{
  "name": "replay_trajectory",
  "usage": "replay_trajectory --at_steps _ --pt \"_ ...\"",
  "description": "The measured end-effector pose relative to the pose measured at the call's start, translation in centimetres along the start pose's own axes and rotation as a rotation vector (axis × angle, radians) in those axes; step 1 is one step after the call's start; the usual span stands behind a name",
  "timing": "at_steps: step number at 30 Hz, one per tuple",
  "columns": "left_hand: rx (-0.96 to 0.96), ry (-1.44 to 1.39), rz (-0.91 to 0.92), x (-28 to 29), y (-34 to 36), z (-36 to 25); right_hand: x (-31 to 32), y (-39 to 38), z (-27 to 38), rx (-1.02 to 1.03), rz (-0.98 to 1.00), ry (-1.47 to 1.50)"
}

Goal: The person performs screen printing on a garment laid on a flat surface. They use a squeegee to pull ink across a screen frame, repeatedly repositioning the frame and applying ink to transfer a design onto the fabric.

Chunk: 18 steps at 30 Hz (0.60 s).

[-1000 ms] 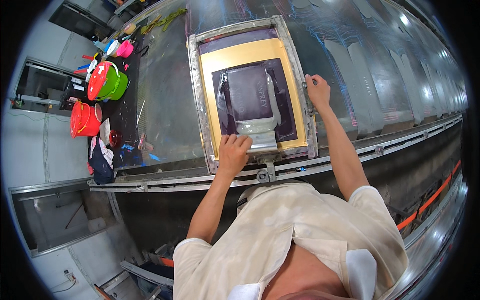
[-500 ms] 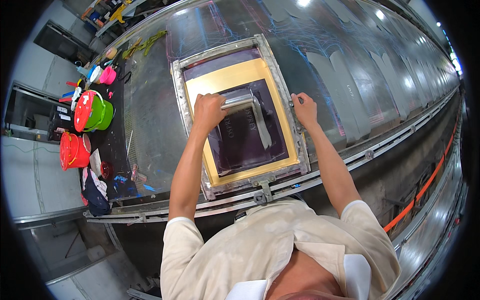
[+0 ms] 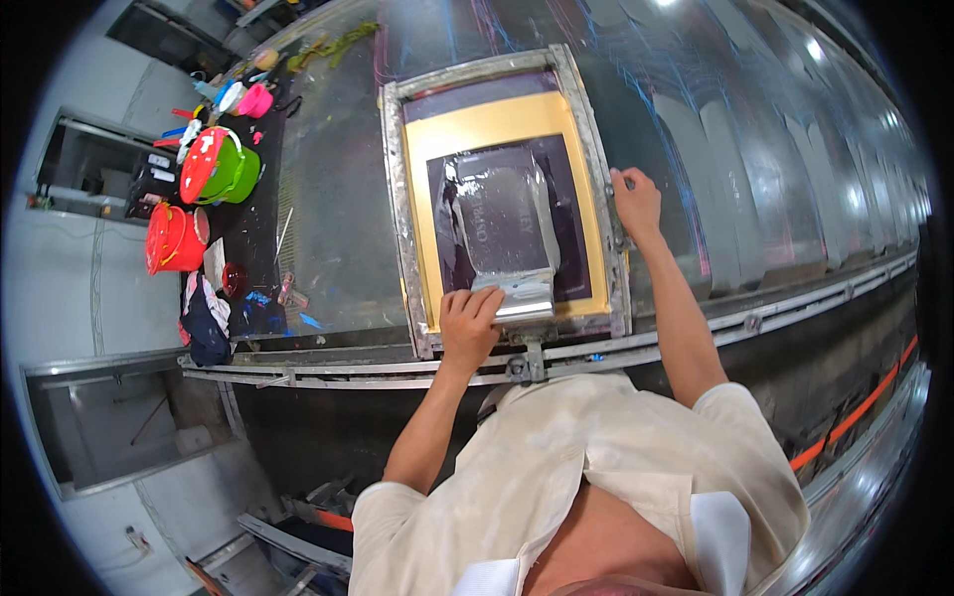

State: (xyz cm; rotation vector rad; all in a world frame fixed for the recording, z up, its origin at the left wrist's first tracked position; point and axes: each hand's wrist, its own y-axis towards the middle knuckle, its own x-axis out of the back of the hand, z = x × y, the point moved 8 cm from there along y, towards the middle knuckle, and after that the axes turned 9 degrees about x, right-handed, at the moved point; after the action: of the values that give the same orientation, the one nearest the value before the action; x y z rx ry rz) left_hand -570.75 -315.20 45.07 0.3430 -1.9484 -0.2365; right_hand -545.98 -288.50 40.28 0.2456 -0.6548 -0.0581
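A screen printing frame (image 3: 395,189) lies on the long table, its yellow-bordered mesh around a dark panel (image 3: 573,214) with pale lettering. My left hand (image 3: 469,326) is closed on one end of a metal squeegee (image 3: 527,301), which rests across the near end of the panel. Behind the squeegee, a wet, glossy band of clear ink (image 3: 542,204) spreads over the panel. My right hand (image 3: 638,204) has its fingers curled at the frame's right outer edge; the fingertips are partly hidden.
Along the left edge stand a green bucket with a red lid (image 3: 221,167), a red bucket (image 3: 176,238), a pink tub (image 3: 255,99) and bundled cloth (image 3: 207,323). A metal rail (image 3: 696,321) runs along the table's near edge. Grey shapes (image 3: 730,189) in a row cover the table rightward.
My left hand has drawn the squeegee from the panel's upper part down to its near end, leaving a wet band. My right hand stays by the frame's right edge. The view has shifted.
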Motion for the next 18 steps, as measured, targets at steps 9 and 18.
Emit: replay_trajectory --at_steps 9,18 --pt "0.985 -0.094 -0.191 0.9 -0.4 9.9 5.0 0.7 1.3 0.153 -0.125 0.050" --pt "1.051 -1.125 0.054 -2.2 -1.1 14.7 3.6 -0.7 -1.6 0.320 -0.234 0.079"
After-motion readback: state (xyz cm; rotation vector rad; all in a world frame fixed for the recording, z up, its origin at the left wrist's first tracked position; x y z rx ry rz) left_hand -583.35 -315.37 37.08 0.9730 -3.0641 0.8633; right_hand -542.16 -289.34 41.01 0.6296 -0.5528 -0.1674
